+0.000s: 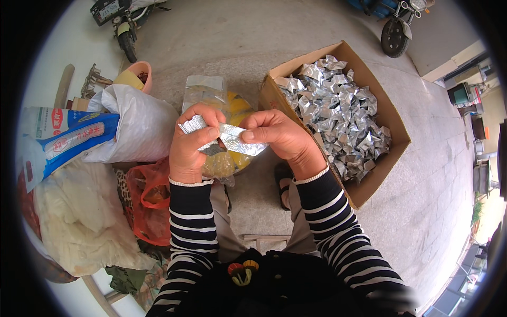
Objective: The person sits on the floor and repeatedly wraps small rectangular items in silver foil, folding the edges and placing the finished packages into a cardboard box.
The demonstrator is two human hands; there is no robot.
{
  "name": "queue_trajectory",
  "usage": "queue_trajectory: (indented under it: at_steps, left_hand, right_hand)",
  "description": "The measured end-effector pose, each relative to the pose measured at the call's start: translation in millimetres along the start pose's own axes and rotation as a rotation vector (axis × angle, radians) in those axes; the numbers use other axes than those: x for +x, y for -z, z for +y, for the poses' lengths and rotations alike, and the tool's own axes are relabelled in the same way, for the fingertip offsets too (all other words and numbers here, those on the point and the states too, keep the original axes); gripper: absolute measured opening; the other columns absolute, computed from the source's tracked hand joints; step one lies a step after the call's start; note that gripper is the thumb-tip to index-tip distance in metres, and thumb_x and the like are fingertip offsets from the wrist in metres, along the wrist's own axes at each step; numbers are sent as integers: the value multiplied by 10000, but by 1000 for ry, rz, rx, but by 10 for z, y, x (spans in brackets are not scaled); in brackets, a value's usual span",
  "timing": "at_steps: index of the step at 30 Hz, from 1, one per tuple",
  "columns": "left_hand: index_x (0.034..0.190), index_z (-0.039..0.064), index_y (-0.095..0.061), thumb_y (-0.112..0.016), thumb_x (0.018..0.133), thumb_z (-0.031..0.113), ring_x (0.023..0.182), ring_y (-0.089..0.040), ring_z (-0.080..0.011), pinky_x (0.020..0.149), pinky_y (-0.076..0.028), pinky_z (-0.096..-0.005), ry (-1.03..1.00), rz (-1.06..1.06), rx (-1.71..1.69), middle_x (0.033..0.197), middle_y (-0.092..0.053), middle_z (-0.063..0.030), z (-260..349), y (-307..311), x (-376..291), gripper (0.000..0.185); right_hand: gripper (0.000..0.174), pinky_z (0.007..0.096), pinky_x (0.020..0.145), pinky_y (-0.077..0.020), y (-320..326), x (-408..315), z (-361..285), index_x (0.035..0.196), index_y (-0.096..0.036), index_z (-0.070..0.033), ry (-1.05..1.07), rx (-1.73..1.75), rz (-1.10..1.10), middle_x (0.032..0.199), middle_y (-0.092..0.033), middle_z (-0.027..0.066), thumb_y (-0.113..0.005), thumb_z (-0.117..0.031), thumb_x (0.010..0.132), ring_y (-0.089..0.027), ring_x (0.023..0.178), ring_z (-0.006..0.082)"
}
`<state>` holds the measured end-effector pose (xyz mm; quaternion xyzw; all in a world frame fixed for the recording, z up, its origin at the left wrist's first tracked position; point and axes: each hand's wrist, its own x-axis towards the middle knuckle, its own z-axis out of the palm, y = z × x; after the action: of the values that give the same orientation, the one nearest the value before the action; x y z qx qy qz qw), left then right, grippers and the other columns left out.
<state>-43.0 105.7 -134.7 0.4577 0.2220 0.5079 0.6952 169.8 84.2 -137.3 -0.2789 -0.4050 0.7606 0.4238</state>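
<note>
My left hand (197,136) grips a stack of silver foil sheets (193,125) between thumb and fingers. From its thumb tip a silver foil piece (241,139) stretches across to my right hand (273,136), whose thumb and forefinger pinch its other end. That piece looks creased and tapers toward the lower right. Below and behind both hands sits a clear plastic package (205,89) beside a yellow, plastic-wrapped bundle (241,106), partly hidden by my hands. To the right stands an open cardboard box (390,97) heaped with folded silver foil shapes (336,107).
On the left are a white woven sack (136,123), a blue printed rice bag (79,136), a red plastic bag (148,214) and a pink bucket (146,77). Two parked motorbikes, one at upper left (126,35) and one at upper right (396,33), stand on the paved floor (427,170).
</note>
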Motion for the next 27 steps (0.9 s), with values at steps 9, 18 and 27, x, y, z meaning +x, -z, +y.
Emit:
queue_trajectory:
  at_steps: [9,18,27]
  left_hand:
    - [901,74,-593,-735,774,71,681,-602,-207,631,-492,-311,-79,161,-177,876,-610,-78,-23,9,14,190]
    - [928,69,-598,-724,810,69,657,-595,-219,635,-488,-321,-7,163,-294,838,-610,-94,-151,-13,64,172]
    - [936,62,-563,-722,814,60,642,-591,-204,611,-490,-317,79,142,-442,805,-593,-75,-182,-12,57,200]
  right_hand:
    - [103,257,815,-456,25,-10,31,877,-702,-33,256,142,53,877,-694,33,-750,-100,815,-612,823,117]
    - [145,247,758,-465,61,18,73,825,-678,-65,217,143,94,794,-674,18,-776,-173,818,-608,744,104]
    - [157,224,648,-425,28,59,108,811,-655,-84,206,212,101,750,-644,4,-791,-165,805,-562,679,88]
